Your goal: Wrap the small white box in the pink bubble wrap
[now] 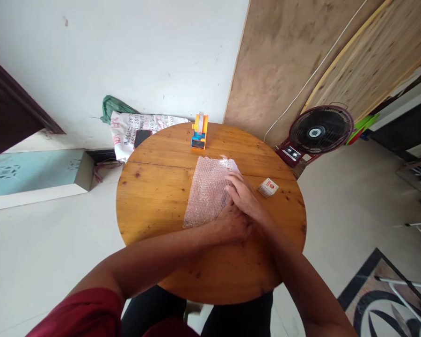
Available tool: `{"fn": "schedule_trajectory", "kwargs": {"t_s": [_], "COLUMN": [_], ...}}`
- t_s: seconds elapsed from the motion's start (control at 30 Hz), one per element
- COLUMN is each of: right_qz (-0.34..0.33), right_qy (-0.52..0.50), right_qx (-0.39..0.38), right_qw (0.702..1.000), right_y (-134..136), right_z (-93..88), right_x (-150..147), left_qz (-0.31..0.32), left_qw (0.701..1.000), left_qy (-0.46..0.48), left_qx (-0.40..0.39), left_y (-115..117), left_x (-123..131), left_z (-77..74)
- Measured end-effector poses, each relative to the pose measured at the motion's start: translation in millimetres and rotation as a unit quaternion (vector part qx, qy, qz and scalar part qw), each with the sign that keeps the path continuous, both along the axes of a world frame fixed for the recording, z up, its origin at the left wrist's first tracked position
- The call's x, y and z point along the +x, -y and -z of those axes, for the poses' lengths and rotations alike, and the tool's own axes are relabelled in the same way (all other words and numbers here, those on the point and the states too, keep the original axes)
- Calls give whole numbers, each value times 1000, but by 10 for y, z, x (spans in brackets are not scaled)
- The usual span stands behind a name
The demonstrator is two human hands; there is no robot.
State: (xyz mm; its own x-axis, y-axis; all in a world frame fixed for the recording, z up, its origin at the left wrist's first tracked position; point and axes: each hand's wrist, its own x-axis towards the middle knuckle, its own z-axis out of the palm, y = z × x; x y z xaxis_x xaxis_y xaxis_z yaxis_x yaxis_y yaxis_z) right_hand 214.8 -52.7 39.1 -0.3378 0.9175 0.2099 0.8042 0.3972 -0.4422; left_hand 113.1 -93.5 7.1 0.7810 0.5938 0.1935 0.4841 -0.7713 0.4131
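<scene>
A pinkish, see-through sheet of bubble wrap point(207, 187) lies near the middle of a round, orange-brown wooden desk point(149, 210), and both bare hands are at its right side. The right hand point(243, 194) rests over the right edge, palm down, its grip loose, with the fingers stretched out and the thumb standing apart from them. The left hand point(233, 222) is just nearer the person, touching the lower right part of the wrap; its fingers are partly hidden, so I cannot tell how far its grip is closed or whether it has hold of the film.

Beyond the wrap, near the far rim, stands an orange, yellow and blue plastic tape dispenser point(199, 135). A small white card-like piece with red print point(267, 187) lies right of the right hand. Past the desk's right side is a dark red round fan point(315, 132).
</scene>
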Motion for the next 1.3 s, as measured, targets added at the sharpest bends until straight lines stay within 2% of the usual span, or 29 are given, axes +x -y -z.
{"fn": "schedule_trajectory", "kwargs": {"t_s": [0.1,0.2,0.33,0.43,0.5,0.57,0.63,0.73,0.87,0.93,1.0,1.13,1.23,1.3], "right_qz": [57,35,-12,-31,-41,-45,-38,-26,-22,-14,1,34,48,30], "right_qy": [-15,-51,-80,-72,-60,-42,-20,6,43,71,100,134,155,167], "right_qx": [20,31,14,32,48,54,49,38,32,29,17,1,31,49], "right_qw": [998,998,997,996,996,997,998,999,998,997,995,990,986,984], "right_y": [-312,-434,-426,-406,-389,-369,-350,-331,-327,-331,-336,-303,-210,-135], "right_z": [257,398,436,454,463,456,433,388,358,352,341,275,186,121], "right_x": [147,310,448,471,458,436,415,388,356,346,342,318,256,209], "left_qz": [-22,-28,-30,-48,-89,-92,-79,-70,-134,-151,-165,-174,-174,-174], "left_qw": [999,998,989,975,969,978,991,997,989,986,982,978,977,976], "left_qy": [7,38,145,205,211,167,88,12,-46,-63,-78,-99,-109,-115], "left_qx": [23,31,-14,-71,-97,-85,-58,4,32,41,48,55,61,61], "left_y": [7,-4,-91,-196,-271,-352,-447,-606,-738,-733,-702,-666,-671,-673], "left_x": [-10,-27,-67,-181,-318,-477,-617,-764,-911,-981,-1033,-1063,-1058,-1058], "left_z": [35,53,8,-134,-276,-405,-459,-342,-34,62,94,66,48,40]}}
